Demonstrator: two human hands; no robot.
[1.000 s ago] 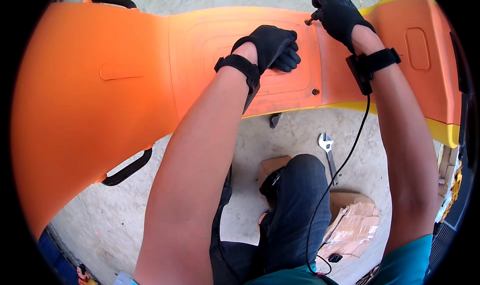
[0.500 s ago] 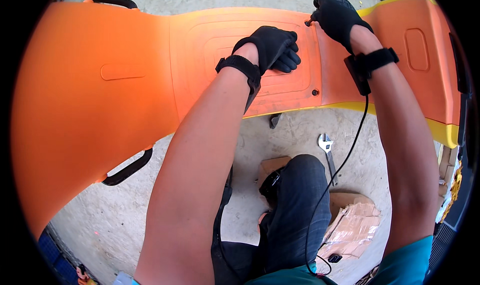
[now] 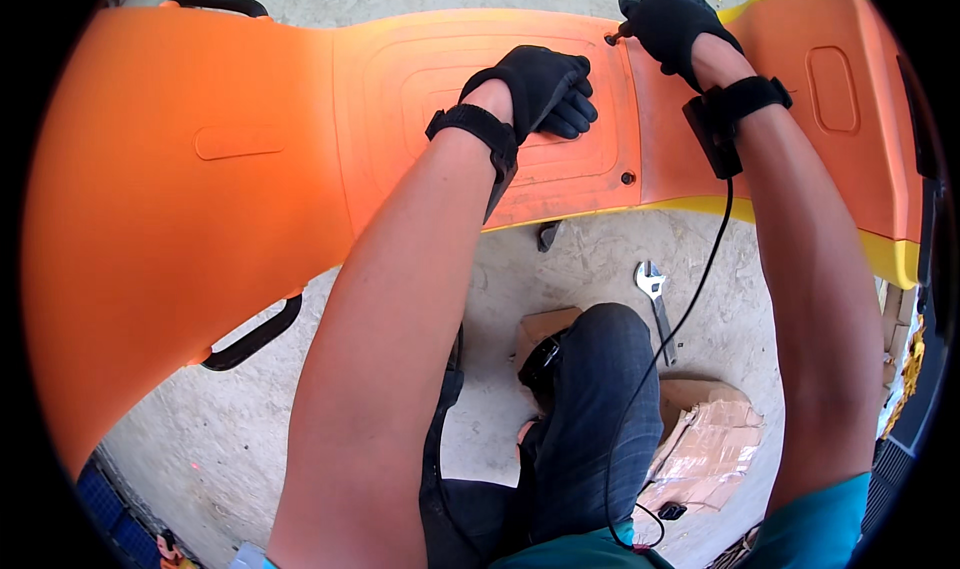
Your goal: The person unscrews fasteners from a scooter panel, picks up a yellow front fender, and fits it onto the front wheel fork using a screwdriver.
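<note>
A long orange plastic body with yellow edging spans the view. My left hand, in a black glove, rests on its grooved middle panel, fingers curled together, with no held item showing. At the panel's upper right, my gloved right hand is closed on a small dark tool that meets a recessed fastener; the tool's grip is mostly hidden by the fingers. Another dark fastener sits near the panel's lower right corner.
Black handles stick out from the body's left section. An adjustable wrench lies on the concrete floor beyond my knee. Torn cardboard lies at lower right. A black cable hangs from the device on my right wrist.
Both hands appear slightly higher in the picture, along with a small shift of the whole view. My right hand is still on the tool at the fastener; my left keeps its curled shape.
</note>
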